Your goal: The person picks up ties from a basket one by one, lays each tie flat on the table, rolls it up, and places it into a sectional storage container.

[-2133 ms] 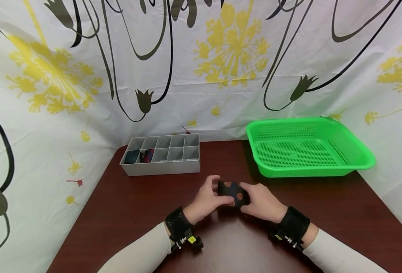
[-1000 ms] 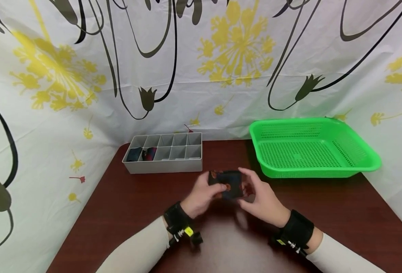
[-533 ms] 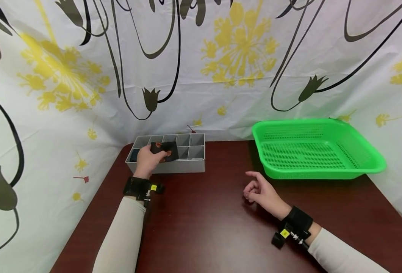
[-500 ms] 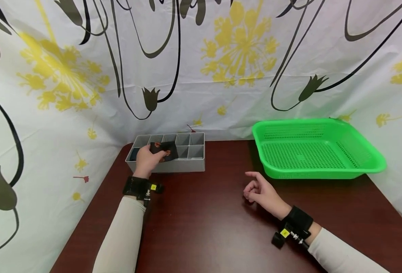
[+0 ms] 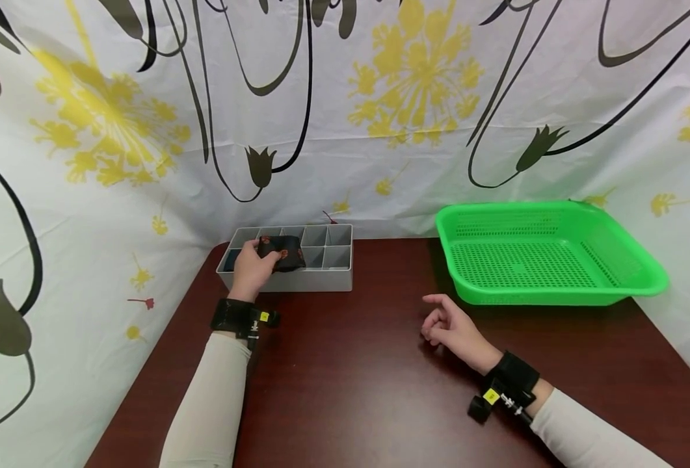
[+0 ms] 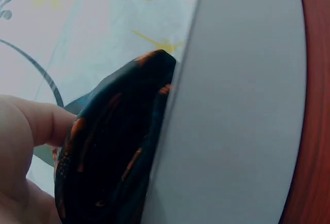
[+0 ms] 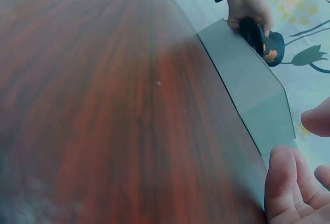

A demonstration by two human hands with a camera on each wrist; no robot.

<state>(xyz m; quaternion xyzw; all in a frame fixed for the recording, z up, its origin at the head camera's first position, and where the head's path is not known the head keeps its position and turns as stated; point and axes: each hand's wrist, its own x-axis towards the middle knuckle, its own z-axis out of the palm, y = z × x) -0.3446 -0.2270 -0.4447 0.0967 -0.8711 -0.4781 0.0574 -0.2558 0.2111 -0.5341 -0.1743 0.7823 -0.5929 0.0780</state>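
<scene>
A dark folded cloth with orange figures (image 5: 283, 252) sits over the front row of the grey divided box (image 5: 315, 281). My left hand (image 5: 252, 268) grips its left side, the thumb lying across the front. In the left wrist view, the cloth (image 6: 111, 146) shows its folded layers beside the box's pale outer wall (image 6: 237, 100). How deep the cloth reaches into a compartment is hidden. My right hand (image 5: 453, 330) hovers low over the table, holding nothing, its index finger extended and the others loosely curled. Part of a dark teal bundle (image 5: 230, 261) shows in the front left compartment.
The green perforated basket (image 5: 546, 298) stands at the back right of the dark red-brown table (image 5: 350, 377). A white patterned curtain (image 5: 333, 130) hangs behind the table and along its sides. Each wrist wears a black strap with a small camera.
Both hands were on the cloth over the middle of the table. The right let go, and the left carried it left to the box. Over the last half second the cloth has shifted only slightly.
</scene>
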